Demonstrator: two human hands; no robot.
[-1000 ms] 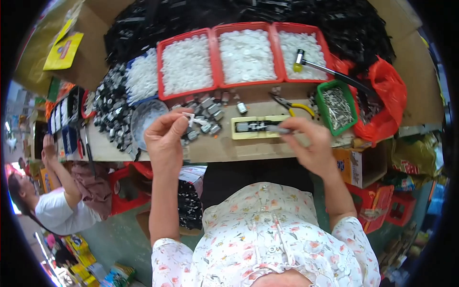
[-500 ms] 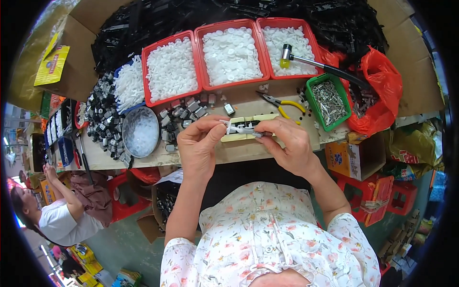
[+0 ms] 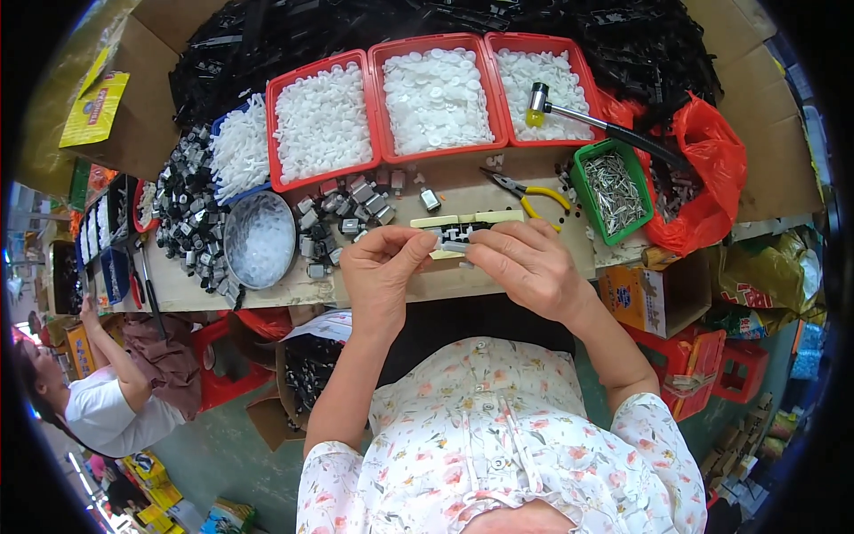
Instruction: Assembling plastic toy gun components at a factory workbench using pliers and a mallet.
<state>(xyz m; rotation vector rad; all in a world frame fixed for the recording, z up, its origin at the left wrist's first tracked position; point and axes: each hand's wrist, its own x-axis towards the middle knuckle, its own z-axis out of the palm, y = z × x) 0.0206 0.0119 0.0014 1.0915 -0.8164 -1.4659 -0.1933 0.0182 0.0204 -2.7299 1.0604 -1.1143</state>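
Both hands meet over the front of the workbench. Between the fingertips of my left hand (image 3: pixel 384 267) and my right hand (image 3: pixel 531 270) is a small grey-and-white part (image 3: pixel 454 246), pinched from both sides; its exact kind is partly hidden by the fingers. Just behind it lies a cream-coloured block fixture (image 3: pixel 485 216) with dark pieces in its middle. A single silver motor-like block (image 3: pixel 430 199) sits beyond the fixture. Pliers with yellow handles (image 3: pixel 525 190) lie to the right of it.
Red trays (image 3: pixel 378 107) of white plastic parts line the back, with a hammer (image 3: pixel 587 118) across the right one. A green bin (image 3: pixel 612 191) holds metal pins. Left are a round bowl (image 3: pixel 259 242) and loose silver-black blocks (image 3: pixel 189 214). Another person (image 3: pixel 116 400) sits at far left.
My hands have drawn closer together and turned the grey-and-white part, so less of it shows between the fingers. The view has shifted slightly.
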